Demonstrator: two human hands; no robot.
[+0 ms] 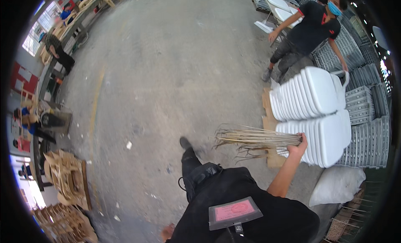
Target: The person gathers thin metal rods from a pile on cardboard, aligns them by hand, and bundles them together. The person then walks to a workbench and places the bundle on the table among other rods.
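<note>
My right hand (297,146) is closed round one end of a bundle of long, thin wire rods (255,137). The rods point out to the left over the concrete floor, and several have bent, hook-like tips. Just past that hand stand stacks of white padded seats or panels (313,132); whether the rods touch them I cannot tell. Low by my side, my left hand (168,232) shows only in part beside my black shirt, its fingers blurred and mostly hidden.
A masked person (311,30) in black touches the white stacks. Grey perforated metal parts (363,140) are piled behind, with a white sack (338,184) nearer. Wooden chair frames (67,176) stand at left, below a long workbench (69,26) with people along it.
</note>
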